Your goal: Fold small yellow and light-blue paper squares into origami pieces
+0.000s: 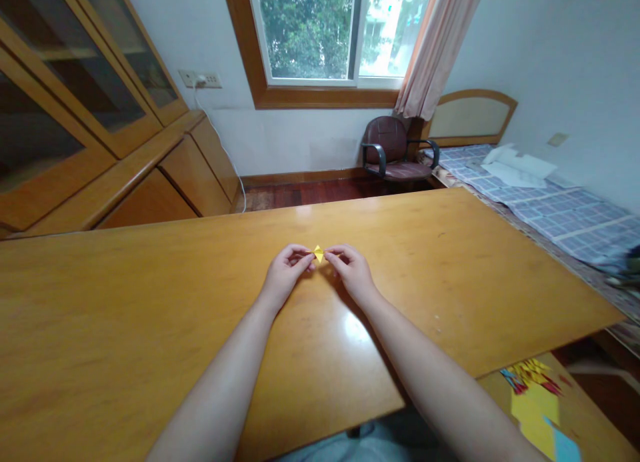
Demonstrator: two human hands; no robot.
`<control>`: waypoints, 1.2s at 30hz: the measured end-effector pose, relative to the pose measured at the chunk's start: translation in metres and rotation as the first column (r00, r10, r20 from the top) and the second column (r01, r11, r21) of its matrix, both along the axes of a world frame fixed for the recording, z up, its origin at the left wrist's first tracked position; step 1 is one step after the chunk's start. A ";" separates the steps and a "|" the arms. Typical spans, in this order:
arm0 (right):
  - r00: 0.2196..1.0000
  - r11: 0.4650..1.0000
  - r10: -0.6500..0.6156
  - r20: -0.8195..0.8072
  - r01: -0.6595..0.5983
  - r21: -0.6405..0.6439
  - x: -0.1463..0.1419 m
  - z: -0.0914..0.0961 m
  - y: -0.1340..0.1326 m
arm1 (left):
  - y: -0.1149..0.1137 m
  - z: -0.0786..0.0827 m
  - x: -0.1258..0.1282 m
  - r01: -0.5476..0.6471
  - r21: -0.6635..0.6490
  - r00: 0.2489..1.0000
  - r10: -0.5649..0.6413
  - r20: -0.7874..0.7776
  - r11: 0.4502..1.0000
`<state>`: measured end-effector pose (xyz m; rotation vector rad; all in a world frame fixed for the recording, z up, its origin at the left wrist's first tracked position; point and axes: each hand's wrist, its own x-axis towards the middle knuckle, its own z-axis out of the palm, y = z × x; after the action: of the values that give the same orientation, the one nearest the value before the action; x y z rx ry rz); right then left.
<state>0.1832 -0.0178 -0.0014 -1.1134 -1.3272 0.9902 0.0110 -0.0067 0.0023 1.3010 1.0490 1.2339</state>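
Small folded yellow paper [319, 253] pinched between both hands.
Left hand [286, 270] and right hand [351, 270] closed narrowly on its two sides by the fingertips, just above the middle of the wooden counter [150, 315]; coloured sheets [537, 399] lower right, well apart.

Arms outstretched; left hand [284, 273], right hand [353, 273] fingertips pinched.

Folded paper [319, 253], yellow; table [150, 302], honey-orange wood; chair [387, 149], maroon; curtain [440, 42], pale pink; bed cover [565, 212], blue-and-white check; paper sheets [537, 402], yellow, blue, red.
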 end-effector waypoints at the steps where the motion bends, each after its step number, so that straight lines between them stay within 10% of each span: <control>1: 1.000 1.000 -0.001 0.008 0.001 0.002 0.000 0.000 0.000 | 0.000 0.000 0.000 0.000 0.003 1.000 0.000 -0.003 1.000; 36: 0.991 0.997 -0.016 -0.130 0.006 -0.072 0.000 0.003 -0.003 | -0.003 0.005 0.001 -0.062 0.035 0.998 0.063 -0.024 0.997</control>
<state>0.1831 -0.0207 0.0012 -1.0891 -1.1873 1.0911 0.0121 -0.0097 0.0069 1.3214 1.0980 1.2904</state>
